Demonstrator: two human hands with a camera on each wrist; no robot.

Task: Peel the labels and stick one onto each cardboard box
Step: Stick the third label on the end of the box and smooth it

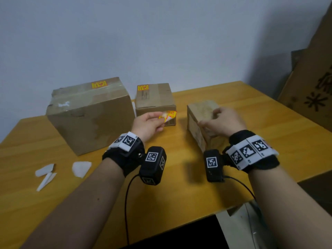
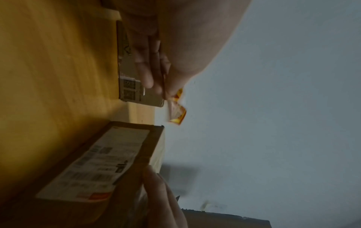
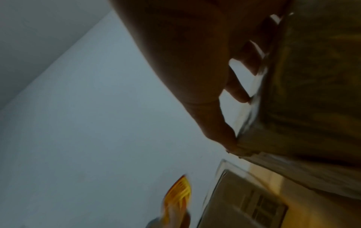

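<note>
Three cardboard boxes stand on the wooden table (image 1: 161, 191). The large box (image 1: 89, 117) at left and the middle box (image 1: 154, 97) each carry a yellow-and-red label on top. The small right box (image 1: 201, 112) (image 2: 93, 166) (image 3: 312, 77) has no yellow label on its visible top. My left hand (image 1: 149, 123) pinches a yellow-and-red label (image 1: 168, 115) (image 2: 176, 112) (image 3: 177, 195) with white backing, held above the table in front of the middle box. My right hand (image 1: 222, 121) grips the small right box from above, fingers curled over its top edge.
White peeled backing scraps (image 1: 62, 169) lie on the table at the left front. Flattened printed cartons (image 1: 312, 83) lean against the wall at right. The table's right and front edges are close to my forearms.
</note>
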